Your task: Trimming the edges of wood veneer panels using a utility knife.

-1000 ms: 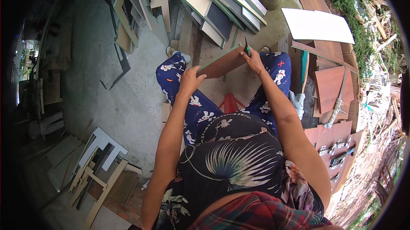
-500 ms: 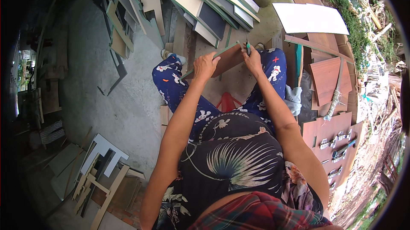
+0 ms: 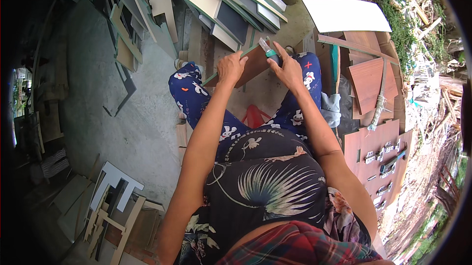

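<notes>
A brown wood-grain board [image 3: 251, 68] with a pale green edge stands tilted between my knees. My left hand [image 3: 231, 70] is closed over its upper edge, with the thumb lying on the brown face. At the board's right end, my right hand [image 3: 287, 68] holds a hand tool [image 3: 269, 51] with a green and dark handle and a pale, shiny end directed up and left. Its exact kind does not show. The index finger of that hand stretches up along the tool, while the other fingers are partly hidden.
Panel offcuts [image 3: 231, 9] are piled ahead of my feet. To the right lie a white panel [image 3: 346, 15], brown boards [image 3: 373, 83] and a brown panel [image 3: 356, 152] bearing several metal hinges. A red stool [image 3: 254, 116] shows between my legs; slotted pieces [image 3: 115, 186] lie lower left.
The tool in my right hand has turned, so its pale end now leans up and left. The right index finger has straightened. My left hand stays on the board; the whole view has shifted slightly.
</notes>
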{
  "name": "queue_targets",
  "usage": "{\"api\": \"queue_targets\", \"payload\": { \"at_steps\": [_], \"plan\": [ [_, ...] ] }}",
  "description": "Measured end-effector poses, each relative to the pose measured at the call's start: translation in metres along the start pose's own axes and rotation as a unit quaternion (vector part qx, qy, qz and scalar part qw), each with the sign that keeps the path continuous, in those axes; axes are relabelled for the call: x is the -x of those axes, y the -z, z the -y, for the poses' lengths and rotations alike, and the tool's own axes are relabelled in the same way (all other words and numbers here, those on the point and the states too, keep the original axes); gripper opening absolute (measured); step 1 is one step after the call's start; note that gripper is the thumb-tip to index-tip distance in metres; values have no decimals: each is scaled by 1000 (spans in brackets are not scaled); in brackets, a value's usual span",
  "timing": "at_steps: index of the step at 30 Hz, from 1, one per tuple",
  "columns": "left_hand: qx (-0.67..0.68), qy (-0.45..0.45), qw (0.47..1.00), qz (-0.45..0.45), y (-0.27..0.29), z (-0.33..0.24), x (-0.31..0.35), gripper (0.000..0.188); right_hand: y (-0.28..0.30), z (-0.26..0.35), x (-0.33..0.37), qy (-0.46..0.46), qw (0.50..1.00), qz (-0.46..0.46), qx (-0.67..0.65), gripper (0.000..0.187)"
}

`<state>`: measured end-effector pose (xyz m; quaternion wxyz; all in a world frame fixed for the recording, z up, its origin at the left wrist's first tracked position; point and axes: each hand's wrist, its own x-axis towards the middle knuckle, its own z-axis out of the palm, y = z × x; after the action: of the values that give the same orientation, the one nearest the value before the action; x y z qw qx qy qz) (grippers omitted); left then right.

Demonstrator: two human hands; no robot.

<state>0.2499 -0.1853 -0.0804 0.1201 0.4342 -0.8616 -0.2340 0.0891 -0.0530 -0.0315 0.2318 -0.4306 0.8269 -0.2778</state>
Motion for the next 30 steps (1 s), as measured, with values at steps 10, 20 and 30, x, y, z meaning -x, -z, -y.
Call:
{"api": "queue_targets", "payload": {
  "at_steps": [10,20,30],
  "plan": [
    [-1,-15,1000,-22,-4,1,3,21,-9,-11,-23,41,998,-40,-9,59],
    [-6,-9,1000,-3,-2,-2,0,22,-14,-14,-28,19,998,-49,-21,57],
    [9,-12,1000,-8,1,3,1,22,-11,0,-23,-14,998,-35,46,53]
  ]
}}
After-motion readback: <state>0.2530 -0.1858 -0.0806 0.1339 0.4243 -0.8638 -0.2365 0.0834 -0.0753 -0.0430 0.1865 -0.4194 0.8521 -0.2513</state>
